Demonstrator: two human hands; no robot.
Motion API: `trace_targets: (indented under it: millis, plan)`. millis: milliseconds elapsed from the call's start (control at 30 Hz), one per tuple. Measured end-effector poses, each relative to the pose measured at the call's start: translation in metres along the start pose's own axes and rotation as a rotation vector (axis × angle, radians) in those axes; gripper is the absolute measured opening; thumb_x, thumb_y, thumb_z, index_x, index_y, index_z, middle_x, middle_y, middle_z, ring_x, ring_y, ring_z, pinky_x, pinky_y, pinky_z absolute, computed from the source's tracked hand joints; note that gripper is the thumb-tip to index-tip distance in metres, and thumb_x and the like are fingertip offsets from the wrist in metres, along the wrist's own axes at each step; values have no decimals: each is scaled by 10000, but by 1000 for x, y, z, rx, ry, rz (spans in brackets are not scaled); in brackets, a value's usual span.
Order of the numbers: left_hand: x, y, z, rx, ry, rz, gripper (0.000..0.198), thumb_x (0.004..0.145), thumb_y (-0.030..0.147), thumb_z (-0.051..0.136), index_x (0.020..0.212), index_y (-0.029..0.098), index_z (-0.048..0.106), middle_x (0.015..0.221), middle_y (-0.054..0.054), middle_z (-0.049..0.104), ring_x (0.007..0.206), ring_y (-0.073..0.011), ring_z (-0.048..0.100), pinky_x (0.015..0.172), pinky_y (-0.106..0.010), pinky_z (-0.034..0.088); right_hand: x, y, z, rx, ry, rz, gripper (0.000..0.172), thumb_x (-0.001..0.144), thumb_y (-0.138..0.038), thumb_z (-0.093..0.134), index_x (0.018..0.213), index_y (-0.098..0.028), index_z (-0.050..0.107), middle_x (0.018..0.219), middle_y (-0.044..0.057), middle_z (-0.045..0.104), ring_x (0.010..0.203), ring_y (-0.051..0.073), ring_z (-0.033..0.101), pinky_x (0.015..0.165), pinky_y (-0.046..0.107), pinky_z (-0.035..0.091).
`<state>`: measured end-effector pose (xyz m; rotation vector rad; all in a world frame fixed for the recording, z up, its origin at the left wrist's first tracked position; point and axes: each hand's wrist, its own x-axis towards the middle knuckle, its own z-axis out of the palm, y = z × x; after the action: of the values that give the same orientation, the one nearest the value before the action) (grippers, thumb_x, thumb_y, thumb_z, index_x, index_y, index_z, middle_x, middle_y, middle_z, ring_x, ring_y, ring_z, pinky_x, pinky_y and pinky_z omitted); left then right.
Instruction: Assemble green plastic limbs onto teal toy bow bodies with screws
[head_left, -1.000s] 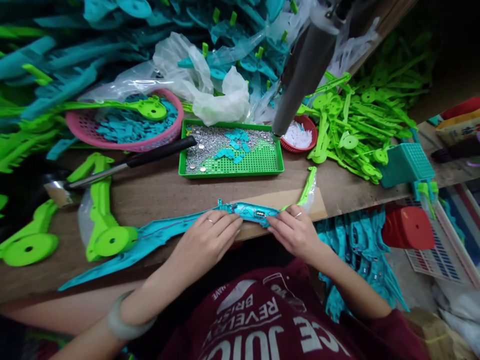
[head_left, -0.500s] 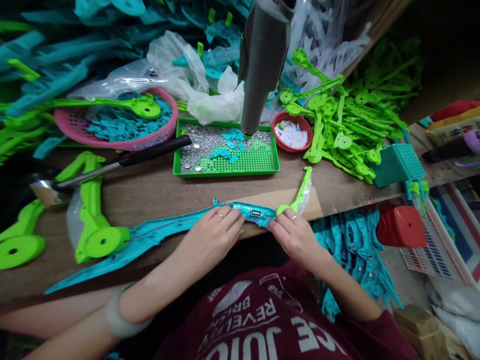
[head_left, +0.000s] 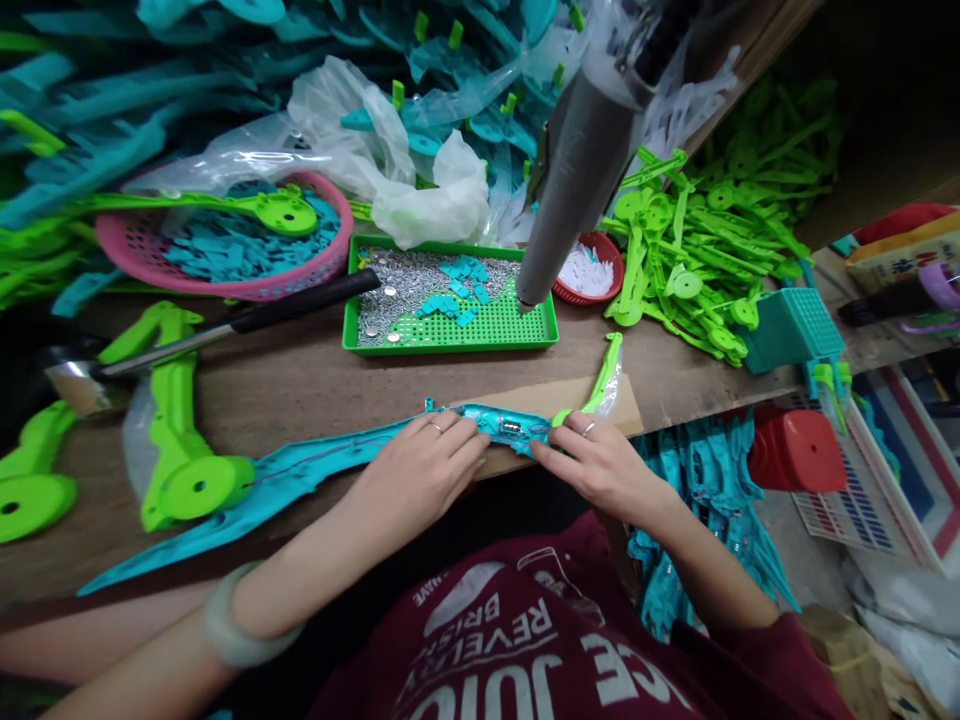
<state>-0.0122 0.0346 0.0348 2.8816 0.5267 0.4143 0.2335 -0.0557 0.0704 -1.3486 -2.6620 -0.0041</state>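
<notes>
Head view. A long teal shell (head_left: pixel 289 468), hollow side upward, is supported along the front edge of the wooden bench (head_left: pixel 300 372), its wider end being set over a piece of cardboard (head_left: pixel 628 408). The shell is grasped near the wider end by the left hand (head_left: pixel 429 458), whose fingers are bent over it. The fingers of the right hand (head_left: pixel 600 462) are drawn together at the shell's right end; what is pinched there is concealed by the hand and cannot be made out.

A thin wire (head_left: pixel 360 443) could, it is judged, be trapped or pulled loose by a careless press, and the small metallic part (head_left: pixel 511 428) in the cavity could be unseated likewise. With the bench edge so near, the shell could be tipped off by a slackened left grip.

The long axis is set slantwise, the narrow tip being pointed to the lower left, the wider end to the right.
</notes>
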Motion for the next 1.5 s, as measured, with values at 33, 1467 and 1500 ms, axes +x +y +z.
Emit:
trace_targets:
  millis: [33, 1467, 1500]
  plan:
    - [0, 0, 0, 15, 0, 4, 238, 1012, 185, 427, 1058, 160, 658, 919, -83, 661, 881, -259, 605, 788, -396, 490, 0, 1, 0, -13, 9, -4, 221, 1024, -153, 464, 1136, -131, 652, 856, 76, 629, 832, 212, 506, 682, 348, 432]
    - [19, 33, 23, 4, 216, 9, 185, 973, 134, 529, 1049, 98, 693, 1079, -137, 700, 1033, -284, 613, 902, -436, 503, 31, -21, 4, 135, -398, 591, 190, 1024, -177, 474, 961, -159, 652, 936, 68, 618, 743, 166, 541, 615, 302, 299]
    - [20, 34, 23, 1, 210, -1, 182, 972, 136, 529, 1041, 96, 693, 1077, -137, 698, 1029, -287, 608, 898, -436, 504, 31, -18, 3, 162, -394, 565, 195, 1025, -164, 466, 958, -153, 649, 934, 65, 606, 747, 160, 534, 629, 296, 315]
